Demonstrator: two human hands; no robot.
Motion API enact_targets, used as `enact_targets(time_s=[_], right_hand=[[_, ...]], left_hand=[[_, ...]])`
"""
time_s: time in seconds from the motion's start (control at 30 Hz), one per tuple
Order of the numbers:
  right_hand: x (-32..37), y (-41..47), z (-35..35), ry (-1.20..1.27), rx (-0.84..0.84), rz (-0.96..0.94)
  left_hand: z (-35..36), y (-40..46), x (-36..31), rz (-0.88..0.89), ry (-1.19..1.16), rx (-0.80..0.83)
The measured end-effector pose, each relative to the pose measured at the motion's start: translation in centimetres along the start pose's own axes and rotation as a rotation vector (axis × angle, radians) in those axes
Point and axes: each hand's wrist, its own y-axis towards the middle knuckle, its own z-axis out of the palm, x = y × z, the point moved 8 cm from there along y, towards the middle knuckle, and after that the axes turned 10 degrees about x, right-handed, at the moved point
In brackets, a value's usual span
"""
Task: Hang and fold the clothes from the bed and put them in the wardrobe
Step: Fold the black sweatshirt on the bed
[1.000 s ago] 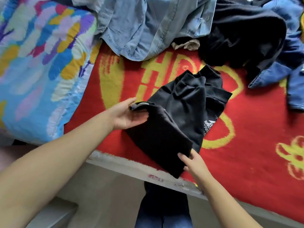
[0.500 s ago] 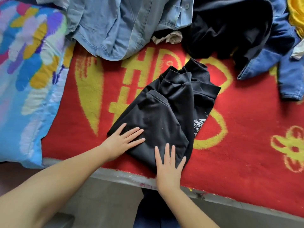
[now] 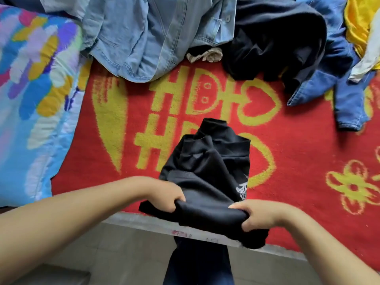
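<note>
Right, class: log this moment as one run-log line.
step: lifting folded black garment | left hand: grips near edge | right hand: grips near edge | place: red blanket | unfolded: denim shirt

A folded black garment (image 3: 207, 171) with a white print on its right side lies at the bed's near edge, its near end bunched and lifted.

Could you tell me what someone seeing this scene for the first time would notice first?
Probably the bright red blanket with yellow lettering and flowers that covers the bed. At its near edge, the left hand and right hand both grip a folded black garment with a white print. Behind lie a light denim shirt, a dark heap and, at left, a multicoloured quilt.
</note>
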Motion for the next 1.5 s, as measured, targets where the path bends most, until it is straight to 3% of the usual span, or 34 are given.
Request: enact_targets(time_s=[0.17, 0.27, 0.37, 0.43, 0.5, 0.57, 0.63, 0.7, 0.8, 0.9, 0.97, 1.03, 1.07, 1.13, 1.23, 1.33, 1.5], right_hand=[[-6.0, -2.8, -9.7, 0.404, -0.412, -0.057], [-8.1, -2.5, -15.2, 0.514, -0.718, -0.068], [-9.1, -1.9, -17.8, 0.504, -1.041, 0.099], [-7.8, -2.4, -17.2, 0.381, -1.264, 0.189], [-3.9, -2.3, -15.0, 0.062, -1.408, 0.175], [0.0, 0.1, -11.3, -0.272, -1.341, 0.112], [-0.3, 2.6, -8.5, -0.379, -1.17, 0.196], [-3.9, 4.1, -7.6, -0.328, -1.012, 0.343], [-6.8, 5.4, -8.3, -0.346, -0.887, 0.385], [-6.3, 5.3, -8.3, -0.336, -0.867, 0.331], [-6.8, 2.4, -8.2, -0.117, -1.088, 0.287], [-9.4, -1.1, -6.9, 0.361, -1.383, 0.225], [-10.9, -1.9, -5.3, 0.643, -1.454, 0.218], [-11.9, -0.8, -2.1, 1.009, -1.375, 0.292], [-10.5, 2.1, -0.6, 0.884, -1.147, 0.336], [-11.1, 1.0, -1.7, 0.706, -1.182, 0.373], [-12.3, 0.8, -1.7, 0.774, -1.072, 0.457]], left_hand=[[-9.5, -2.3, 5.0, -0.001, -0.611, -0.316], [-13.7, -1.8, 8.8, -0.056, -0.791, -0.561], [-16.1, -1.3, 11.5, -0.299, -0.675, -0.985], [-15.5, -1.6, 10.3, -0.455, -0.43, -1.232], [-13.8, -0.8, 6.0, -0.389, -0.088, -1.352], [-10.6, 2.2, 1.0, -0.218, 0.228, -1.273], [-7.3, 5.1, -0.1, -0.222, 0.361, -1.107], [-6.2, 5.7, 2.6, -0.379, 0.248, -0.994], [-6.5, 5.7, 6.8, -0.483, 0.14, -0.905], [-6.0, 3.9, 9.9, -0.583, -0.185, -1.019], [-4.1, 1.0, 11.7, -0.642, -0.514, -1.199], [-2.0, -0.6, 11.9, -0.6, -0.669, -1.269], [-1.1, -0.4, 11.5, -0.554, -0.686, -1.242], [0.0, 0.2, 10.2, -0.484, -0.656, -1.232], [0.0, -0.2, 9.7, -0.469, -0.688, -1.355], [0.4, -1.1, 11.9, -0.55, -0.771, -1.377], [0.8, -1.8, 13.6, -0.698, -0.695, -1.211]])
